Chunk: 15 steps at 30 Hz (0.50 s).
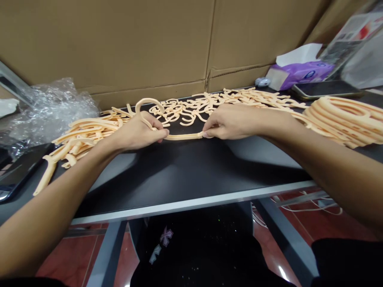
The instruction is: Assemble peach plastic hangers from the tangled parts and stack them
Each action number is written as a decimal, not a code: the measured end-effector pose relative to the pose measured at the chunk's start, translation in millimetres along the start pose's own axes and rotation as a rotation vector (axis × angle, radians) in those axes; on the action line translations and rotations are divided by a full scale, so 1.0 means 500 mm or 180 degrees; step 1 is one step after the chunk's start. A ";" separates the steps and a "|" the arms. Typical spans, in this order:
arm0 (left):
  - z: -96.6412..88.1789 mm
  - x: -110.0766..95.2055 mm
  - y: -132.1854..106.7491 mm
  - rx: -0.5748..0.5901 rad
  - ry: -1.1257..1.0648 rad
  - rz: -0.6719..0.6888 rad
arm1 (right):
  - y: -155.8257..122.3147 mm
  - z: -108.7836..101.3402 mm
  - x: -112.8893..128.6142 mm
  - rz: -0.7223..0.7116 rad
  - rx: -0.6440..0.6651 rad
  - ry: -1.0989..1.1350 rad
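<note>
Fingers of our left hand point(139, 132) and right hand point(229, 121) pinch a pale strip point(184, 136) lying between them, equally near both, its long axis running left to right over the matte black table point(179, 171). It looks like smooth plastic; a rounded hook point(146, 99) curls above our left hand.

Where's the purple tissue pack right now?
In the head view, the purple tissue pack sits at upper right, just behind the phone and near the cardboard, beyond the right hand.
</note>
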State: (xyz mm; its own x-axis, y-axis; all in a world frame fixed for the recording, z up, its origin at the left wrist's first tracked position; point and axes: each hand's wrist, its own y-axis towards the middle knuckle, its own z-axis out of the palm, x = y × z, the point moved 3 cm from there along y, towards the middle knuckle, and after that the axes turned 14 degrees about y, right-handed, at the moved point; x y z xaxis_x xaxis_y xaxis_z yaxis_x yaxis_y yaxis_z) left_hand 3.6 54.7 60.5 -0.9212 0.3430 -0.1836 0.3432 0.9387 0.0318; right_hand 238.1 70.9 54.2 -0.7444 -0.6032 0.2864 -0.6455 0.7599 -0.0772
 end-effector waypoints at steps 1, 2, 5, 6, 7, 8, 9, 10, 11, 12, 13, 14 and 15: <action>-0.001 -0.002 0.000 0.0015 0.0040 -0.0006 | -0.003 0.001 0.001 0.0019 -0.0008 -0.0057; -0.002 -0.003 -0.001 0.0035 0.0079 -0.0011 | -0.005 0.001 0.001 0.0034 -0.0017 -0.0102; -0.002 -0.003 -0.001 0.0068 0.0162 -0.0049 | -0.010 0.006 0.005 0.0072 -0.0034 -0.0207; -0.002 -0.001 -0.001 0.0059 0.0163 -0.0047 | -0.012 0.007 0.009 0.0086 -0.0054 -0.0253; -0.002 0.001 -0.001 0.0036 0.0147 -0.0025 | -0.013 0.008 0.014 0.0098 -0.0084 -0.0300; -0.002 0.003 -0.002 0.0008 0.0121 0.0013 | -0.015 0.009 0.020 0.0118 -0.0116 -0.0347; -0.003 0.005 -0.002 -0.0030 0.0090 0.0053 | -0.017 0.009 0.028 0.0147 -0.0147 -0.0393; -0.004 0.006 -0.003 -0.0054 0.0061 0.0087 | -0.019 0.009 0.035 0.0166 -0.0183 -0.0429; -0.005 0.007 -0.003 -0.0070 0.0040 0.0106 | -0.021 0.009 0.042 0.0182 -0.0208 -0.0451; -0.007 0.007 -0.004 -0.0090 0.0022 0.0110 | -0.023 0.009 0.048 0.0191 -0.0221 -0.0460; -0.010 0.007 -0.005 -0.0117 0.0007 0.0098 | -0.025 0.008 0.053 0.0192 -0.0224 -0.0461; -0.012 0.006 -0.006 -0.0149 -0.0005 0.0074 | -0.026 0.008 0.055 0.0167 -0.0225 -0.0453; -0.015 0.004 -0.007 -0.0179 -0.0017 0.0041 | -0.027 0.008 0.055 0.0131 -0.0238 -0.0440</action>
State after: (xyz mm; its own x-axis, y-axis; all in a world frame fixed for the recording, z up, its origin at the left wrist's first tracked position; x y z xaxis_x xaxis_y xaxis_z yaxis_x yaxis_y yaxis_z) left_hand -0.8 52.4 67.5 -0.9157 0.3551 -0.1880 0.3441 0.9347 0.0893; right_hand 225.6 43.3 59.5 -0.7897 -0.5949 0.1498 -0.6033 0.7974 -0.0133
